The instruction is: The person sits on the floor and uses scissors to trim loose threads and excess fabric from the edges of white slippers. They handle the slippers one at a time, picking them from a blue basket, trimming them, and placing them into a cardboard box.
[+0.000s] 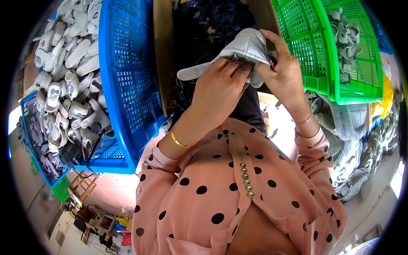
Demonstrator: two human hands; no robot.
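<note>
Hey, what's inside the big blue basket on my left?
The blue basket holds a heap of whitish shoe-shaped pieces, some with printed designs; whatever lies beneath the top ones is covered.

- A footwear workshop is indicated.
- Many similar white shoes point(78, 55) are heaped in a blue crate point(109, 46).
- Dark scraps point(214, 17) are collected right of the blue crate.
- Grey pieces point(346, 51) are held in a green crate point(334, 59), farther right of the blue crate.

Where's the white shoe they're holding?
In the head view, the white shoe is near the top, slightly right of middle, held in the left hand and right hand, between the blue basket and green basket.
</note>
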